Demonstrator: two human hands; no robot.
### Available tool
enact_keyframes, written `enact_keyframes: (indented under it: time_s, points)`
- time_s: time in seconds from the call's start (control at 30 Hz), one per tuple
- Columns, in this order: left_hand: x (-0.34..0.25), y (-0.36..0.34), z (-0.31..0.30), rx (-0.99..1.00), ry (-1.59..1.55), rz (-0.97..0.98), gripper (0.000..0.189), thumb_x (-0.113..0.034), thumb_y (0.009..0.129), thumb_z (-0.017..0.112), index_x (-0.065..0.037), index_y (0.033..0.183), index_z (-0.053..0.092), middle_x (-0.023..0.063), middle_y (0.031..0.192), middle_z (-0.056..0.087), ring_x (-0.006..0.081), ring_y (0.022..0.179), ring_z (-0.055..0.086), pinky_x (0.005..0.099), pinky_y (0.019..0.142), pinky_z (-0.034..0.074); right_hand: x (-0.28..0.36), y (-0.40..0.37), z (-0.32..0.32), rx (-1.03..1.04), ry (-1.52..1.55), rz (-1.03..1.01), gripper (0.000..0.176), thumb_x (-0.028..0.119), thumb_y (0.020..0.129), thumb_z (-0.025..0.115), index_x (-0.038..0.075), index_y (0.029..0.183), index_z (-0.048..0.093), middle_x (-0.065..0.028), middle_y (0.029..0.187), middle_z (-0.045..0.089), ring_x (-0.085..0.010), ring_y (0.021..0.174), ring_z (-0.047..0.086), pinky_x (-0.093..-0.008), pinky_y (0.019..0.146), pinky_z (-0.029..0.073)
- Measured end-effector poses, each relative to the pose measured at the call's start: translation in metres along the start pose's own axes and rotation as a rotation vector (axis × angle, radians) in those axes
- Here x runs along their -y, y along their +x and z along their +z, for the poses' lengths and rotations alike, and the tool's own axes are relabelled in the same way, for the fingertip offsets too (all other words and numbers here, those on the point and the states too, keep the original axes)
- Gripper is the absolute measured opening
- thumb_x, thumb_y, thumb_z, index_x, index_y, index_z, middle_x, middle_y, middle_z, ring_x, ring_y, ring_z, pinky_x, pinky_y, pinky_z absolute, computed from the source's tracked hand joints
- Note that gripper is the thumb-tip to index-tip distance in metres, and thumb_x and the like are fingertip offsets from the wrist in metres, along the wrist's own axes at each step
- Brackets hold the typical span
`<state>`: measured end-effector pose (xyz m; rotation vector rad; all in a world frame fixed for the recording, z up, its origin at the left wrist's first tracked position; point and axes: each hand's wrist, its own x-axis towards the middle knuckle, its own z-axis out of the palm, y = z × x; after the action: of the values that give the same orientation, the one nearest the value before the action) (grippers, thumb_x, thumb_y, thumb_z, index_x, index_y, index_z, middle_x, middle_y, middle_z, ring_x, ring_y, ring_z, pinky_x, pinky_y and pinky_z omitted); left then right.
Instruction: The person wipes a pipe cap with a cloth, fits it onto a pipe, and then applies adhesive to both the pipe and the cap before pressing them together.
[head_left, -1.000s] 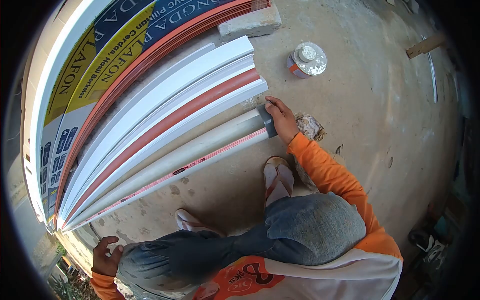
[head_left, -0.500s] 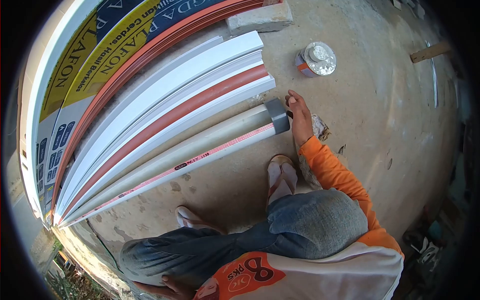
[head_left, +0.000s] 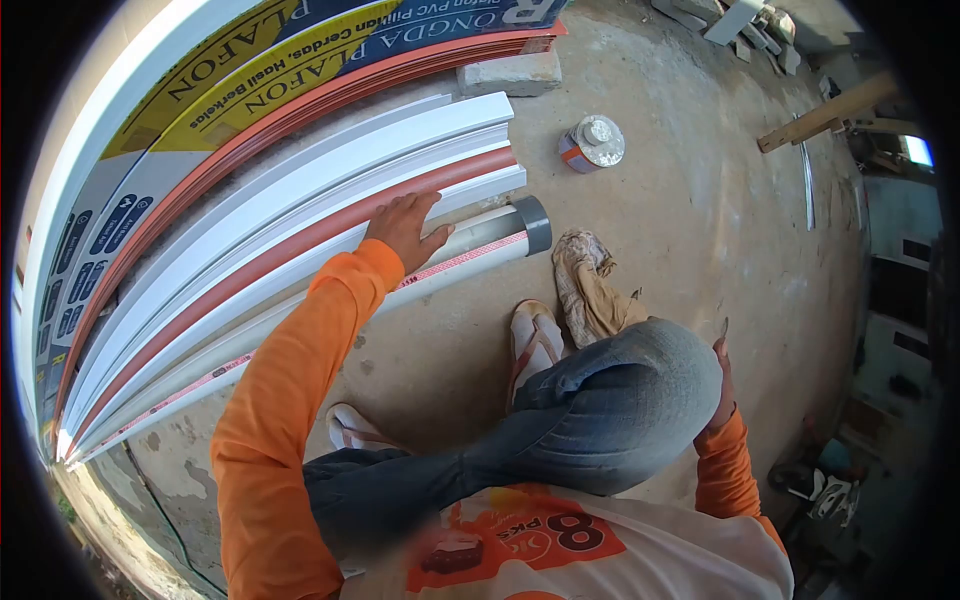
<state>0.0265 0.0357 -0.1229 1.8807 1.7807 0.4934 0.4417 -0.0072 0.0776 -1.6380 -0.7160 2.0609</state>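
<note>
My left hand [head_left: 404, 228] reaches over the long white pipe [head_left: 470, 258], fingers spread. Its fingertips overlap the edge of the white and brown profile strips [head_left: 420, 190], and the thumb points along the pipe. A grey collar [head_left: 535, 224] caps the pipe's near end. Beside my right knee is my right hand [head_left: 722, 390], partly hidden by the jeans, its fingers closed. A thin pointed tip sticks up from it; I cannot tell what it belongs to. A stained cloth [head_left: 590, 280] lies on the floor between the pipe end and my knee.
A can with a round lid [head_left: 592, 143] stands past the strip ends. Large printed ceiling panels [head_left: 300, 80] lie at the upper left, near a pale block [head_left: 510, 74]. A wooden beam [head_left: 830, 112] juts in from the right. Rubble [head_left: 765, 30] sits at the back.
My left hand has come up from beside my left leg to over the pipe. My right hand has left the pipe's collar and moved back beside my right knee. The view has shifted rightward.
</note>
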Motion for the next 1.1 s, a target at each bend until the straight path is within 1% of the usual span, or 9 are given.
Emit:
enact_keyframes:
  time_s: [0.07, 0.13, 0.17, 0.23, 0.33, 0.43, 0.5, 0.73, 1.1]
  points:
    - [-0.013, 0.009, 0.029, 0.001, -0.071, -0.094, 0.054, -0.042, 0.086, 0.059, -0.007, 0.126, 0.052, 0.0161, 0.124, 0.056, 0.0326, 0.112, 0.053, 0.0428, 0.097, 0.039, 0.004, -0.022, 0.007, -0.112, -0.194, -0.053, 0.089, 0.07, 0.09, 0.025, -0.005, 0.135, 0.042, -0.025, 0.119, 0.059, -0.0357, 0.107, 0.059, -0.0421, 0.098, 0.042]
    - [-0.018, 0.008, 0.046, 0.008, -0.153, -0.211, 0.055, -0.046, 0.087, 0.057, -0.007, 0.126, 0.052, 0.0156, 0.124, 0.056, 0.0313, 0.112, 0.054, 0.0422, 0.096, 0.039, 0.022, -0.041, 0.03, -0.148, -0.86, -0.374, 0.091, 0.072, 0.089, 0.024, -0.006, 0.132, 0.047, -0.0251, 0.116, 0.06, -0.0364, 0.106, 0.059, -0.0414, 0.095, 0.043]
    - [-0.018, 0.005, 0.049, 0.068, -0.135, -0.21, 0.054, -0.047, 0.087, 0.057, -0.008, 0.125, 0.053, 0.0145, 0.123, 0.057, 0.0302, 0.111, 0.055, 0.0416, 0.095, 0.04, 0.041, -0.044, 0.038, -0.139, -0.893, -0.372, 0.091, 0.072, 0.089, 0.024, -0.006, 0.132, 0.047, -0.0251, 0.116, 0.06, -0.0364, 0.106, 0.059, -0.0414, 0.095, 0.043]
    - [-0.016, 0.0, 0.05, 0.126, -0.126, -0.234, 0.054, -0.048, 0.087, 0.056, -0.01, 0.124, 0.054, 0.0133, 0.121, 0.058, 0.029, 0.11, 0.056, 0.041, 0.094, 0.04, 0.08, -0.036, 0.051, 0.089, -1.125, -0.485, 0.091, 0.073, 0.087, 0.027, -0.006, 0.122, 0.055, -0.0251, 0.116, 0.059, -0.0351, 0.108, 0.058, -0.0403, 0.097, 0.04]
    - [-0.014, -0.001, 0.047, 0.152, -0.13, -0.18, 0.046, -0.046, 0.09, 0.052, -0.01, 0.12, 0.054, 0.0109, 0.118, 0.06, 0.0262, 0.111, 0.056, 0.0432, 0.096, 0.039, 0.101, 0.019, 0.077, 0.275, -0.489, -0.661, 0.071, 0.057, 0.096, 0.029, -0.004, 0.11, 0.061, -0.0178, 0.109, 0.062, -0.0262, 0.099, 0.06, -0.0371, 0.09, 0.044]
    - [-0.011, 0.0, 0.062, 0.08, -0.087, -0.199, 0.039, -0.043, 0.09, 0.054, -0.012, 0.112, 0.059, 0.0074, 0.108, 0.063, 0.0258, 0.102, 0.059, 0.0397, 0.091, 0.039, 0.084, 0.121, 0.123, 0.316, -1.086, -0.561, 0.025, 0.02, 0.095, 0.054, 0.0, 0.108, 0.062, -0.0115, 0.102, 0.063, -0.022, 0.094, 0.06, -0.0326, 0.08, 0.047]
    - [-0.011, 0.0, 0.063, 0.045, -0.052, -0.201, 0.035, -0.04, 0.09, 0.055, -0.012, 0.109, 0.061, 0.0067, 0.105, 0.064, 0.0246, 0.1, 0.059, 0.0395, 0.093, 0.036, 0.032, 0.186, 0.132, 0.532, -1.541, -1.031, 0.033, 0.015, 0.085, 0.062, 0.001, 0.115, 0.058, -0.0171, 0.107, 0.06, -0.0314, 0.094, 0.06, -0.0379, 0.082, 0.05]
    - [-0.015, -0.003, 0.065, 0.012, -0.106, -0.217, 0.031, -0.038, 0.091, 0.054, -0.014, 0.11, 0.061, 0.0031, 0.11, 0.063, 0.021, 0.109, 0.055, 0.0441, 0.106, 0.025, -0.072, 0.235, 0.14, 0.375, -1.554, -1.034, 0.036, 0.012, 0.081, 0.063, -0.002, 0.113, 0.055, -0.0186, 0.106, 0.056, -0.0333, 0.094, 0.059, -0.038, 0.084, 0.05]
    - [0.0, 0.008, 0.072, -0.07, -0.003, -0.127, 0.035, -0.049, 0.083, 0.063, -0.018, 0.098, 0.068, -0.004, 0.102, 0.063, 0.0155, 0.108, 0.053, 0.0511, 0.113, 0.015, -0.053, 0.239, 0.137, 0.526, -1.49, -0.903, 0.038, 0.006, 0.073, 0.063, -0.004, 0.109, 0.056, -0.0165, 0.098, 0.052, -0.0317, 0.083, 0.06, -0.0376, 0.076, 0.051]
